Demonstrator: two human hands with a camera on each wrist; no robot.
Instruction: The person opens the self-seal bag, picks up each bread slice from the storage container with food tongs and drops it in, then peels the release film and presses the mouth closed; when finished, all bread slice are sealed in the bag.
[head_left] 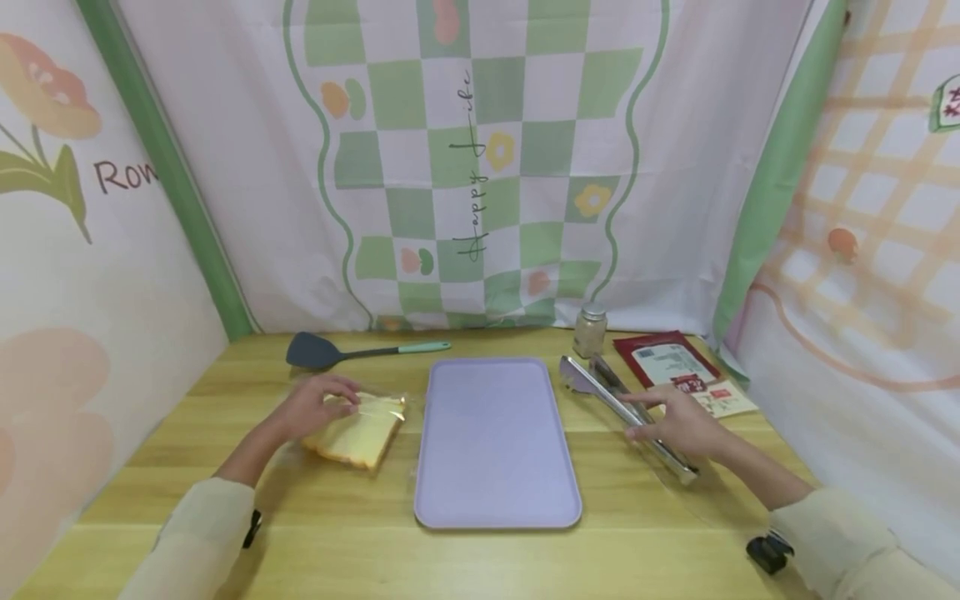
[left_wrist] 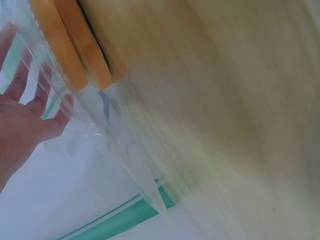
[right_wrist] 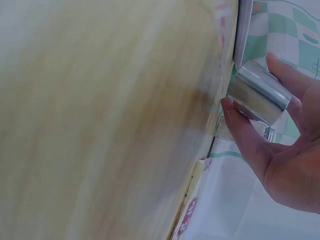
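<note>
My left hand [head_left: 317, 407] reaches over slices of bread [head_left: 360, 442] in a clear plastic bag on the wooden table. In the left wrist view its fingers [left_wrist: 42, 82] are spread beside the bag, near the brown crust [left_wrist: 62, 37]. My right hand [head_left: 678, 423] is at the metal tongs [head_left: 660, 454], which lie slantwise with their arms apart and purple tips [head_left: 576, 377] pointing away. In the right wrist view the thumb and a finger stand on either side of the tongs' metal end [right_wrist: 260, 92], fairly straight, with space towards the palm.
A lilac tray [head_left: 495, 442] lies between the hands. Behind the bread is a dark spatula [head_left: 313, 352] with a mint handle. A lidded glass jar [head_left: 589, 333] stands at the back, beside a red and white packet [head_left: 667, 360]. Printed cloth [head_left: 525, 167] hangs along the table's far edge.
</note>
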